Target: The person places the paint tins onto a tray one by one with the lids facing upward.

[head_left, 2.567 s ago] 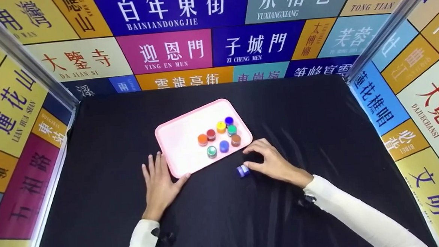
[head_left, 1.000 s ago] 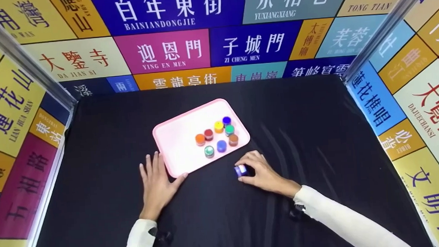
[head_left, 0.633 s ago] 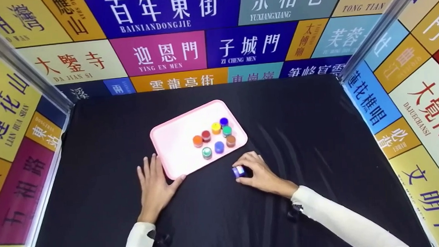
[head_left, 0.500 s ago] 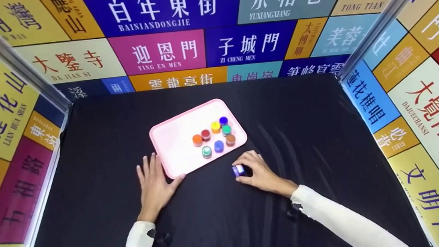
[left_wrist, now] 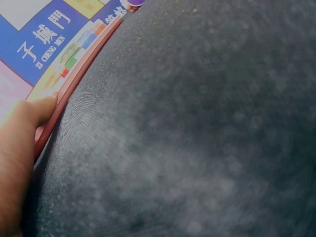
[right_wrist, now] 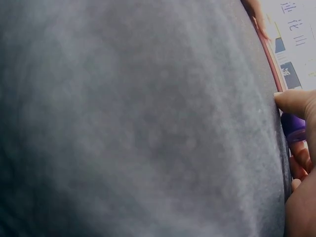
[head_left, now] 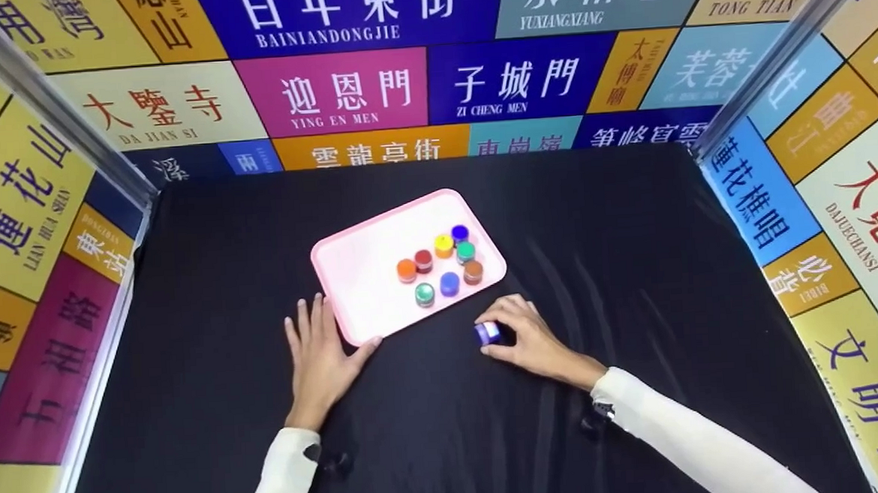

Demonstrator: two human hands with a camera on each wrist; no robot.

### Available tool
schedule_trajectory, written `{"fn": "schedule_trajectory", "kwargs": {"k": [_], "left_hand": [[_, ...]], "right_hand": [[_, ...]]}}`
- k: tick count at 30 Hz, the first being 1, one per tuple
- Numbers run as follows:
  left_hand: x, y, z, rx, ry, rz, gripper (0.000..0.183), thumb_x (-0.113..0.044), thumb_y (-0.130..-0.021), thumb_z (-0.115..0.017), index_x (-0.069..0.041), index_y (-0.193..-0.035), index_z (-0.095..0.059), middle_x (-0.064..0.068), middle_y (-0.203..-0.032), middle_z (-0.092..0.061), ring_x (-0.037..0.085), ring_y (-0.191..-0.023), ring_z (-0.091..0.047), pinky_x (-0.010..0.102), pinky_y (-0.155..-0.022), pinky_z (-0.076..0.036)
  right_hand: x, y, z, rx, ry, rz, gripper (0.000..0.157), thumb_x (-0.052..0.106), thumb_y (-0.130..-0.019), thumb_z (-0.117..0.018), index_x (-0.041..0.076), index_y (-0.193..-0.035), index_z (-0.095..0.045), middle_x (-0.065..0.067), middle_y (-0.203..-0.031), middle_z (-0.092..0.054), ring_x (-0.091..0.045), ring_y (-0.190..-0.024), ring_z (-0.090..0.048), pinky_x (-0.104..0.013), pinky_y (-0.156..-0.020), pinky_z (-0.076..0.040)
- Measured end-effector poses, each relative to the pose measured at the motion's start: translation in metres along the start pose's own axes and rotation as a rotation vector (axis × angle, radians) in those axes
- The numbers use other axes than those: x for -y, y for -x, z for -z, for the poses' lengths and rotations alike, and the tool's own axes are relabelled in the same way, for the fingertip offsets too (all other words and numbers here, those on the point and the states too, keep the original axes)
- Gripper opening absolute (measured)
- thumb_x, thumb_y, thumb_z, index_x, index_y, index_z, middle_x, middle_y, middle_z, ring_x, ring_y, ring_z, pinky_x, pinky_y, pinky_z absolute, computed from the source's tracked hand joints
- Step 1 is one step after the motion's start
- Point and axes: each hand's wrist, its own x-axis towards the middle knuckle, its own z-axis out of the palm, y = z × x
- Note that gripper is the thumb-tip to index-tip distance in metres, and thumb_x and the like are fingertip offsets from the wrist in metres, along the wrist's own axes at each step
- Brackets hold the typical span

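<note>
My right hand (head_left: pixel 530 339) holds a small purple paint jar (head_left: pixel 486 333) between thumb and fingers, on the black cloth just off the tray's near right side. In the right wrist view the jar's purple lid (right_wrist: pixel 292 124) shows behind the thumb. My left hand (head_left: pixel 321 361) rests at the near left corner of a pink-rimmed tray (head_left: pixel 366 280), fingers straight along its left side and thumb at its near edge. On the tray stand several paint jars, among them an orange jar (head_left: pixel 406 270), a yellow jar (head_left: pixel 444 245), a blue jar (head_left: pixel 449 283) and a brown jar (head_left: pixel 473 272).
Black cloth (head_left: pixel 433 427) with some folds covers the table. Printed panels with large characters, such as a pink panel (head_left: pixel 335 124), stand behind and at both sides. Metal posts (head_left: pixel 107 144) rise at the back corners.
The fingers and thumb of my right hand have come together round the purple jar, which they only hovered beside earlier. My left hand has stayed at the tray's corner. The head view shifts slightly.
</note>
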Motion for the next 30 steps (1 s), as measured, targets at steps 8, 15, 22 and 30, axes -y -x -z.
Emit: {"fn": "schedule_trajectory", "kwargs": {"k": [8, 15, 22, 30], "left_hand": [[-0.001, 0.003, -0.001, 0.021, 0.008, 0.01, 0.12, -0.075, -0.092, -0.073, 0.005, -0.171, -0.029, 0.027, -0.178, -0.027, 0.049, -0.168, -0.01, 0.066, -0.134, 0.004], [-0.001, 0.0, -0.001, 0.004, -0.004, -0.001, 0.119, -0.074, -0.092, -0.074, 0.005, -0.17, -0.03, 0.028, -0.177, -0.029, 0.05, -0.167, -0.012, 0.067, -0.133, 0.002], [-0.001, -0.001, -0.001, 0.01, -0.015, -0.005, 0.119, -0.074, -0.092, -0.074, 0.006, -0.169, -0.031, 0.029, -0.176, -0.03, 0.051, -0.167, -0.012, 0.067, -0.133, 0.003], [-0.002, -0.001, 0.0, 0.038, -0.01, 0.013, 0.12, -0.076, -0.093, -0.071, 0.005, -0.171, -0.028, 0.028, -0.178, -0.026, 0.049, -0.168, -0.008, 0.065, -0.134, 0.006]], "right_hand": [[-0.003, 0.004, -0.001, 0.006, 0.009, -0.006, 0.042, 0.02, -0.083, -0.097, 0.015, -0.122, -0.079, 0.001, -0.117, -0.072, -0.025, -0.12, -0.057, -0.048, -0.103, -0.042], [-0.001, 0.002, 0.0, -0.009, 0.002, 0.003, 0.042, 0.02, -0.083, -0.097, 0.014, -0.121, -0.079, 0.0, -0.117, -0.072, -0.026, -0.12, -0.057, -0.048, -0.103, -0.041], [0.002, 0.002, 0.004, -0.002, -0.018, -0.013, 0.04, 0.018, -0.083, -0.097, 0.013, -0.119, -0.079, -0.001, -0.116, -0.072, -0.026, -0.118, -0.057, -0.046, -0.104, -0.041], [0.005, -0.004, 0.011, 0.012, -0.043, -0.052, 0.037, 0.015, -0.083, -0.096, 0.012, -0.117, -0.079, 0.0, -0.114, -0.071, -0.024, -0.116, -0.056, -0.037, -0.102, -0.046]]}}
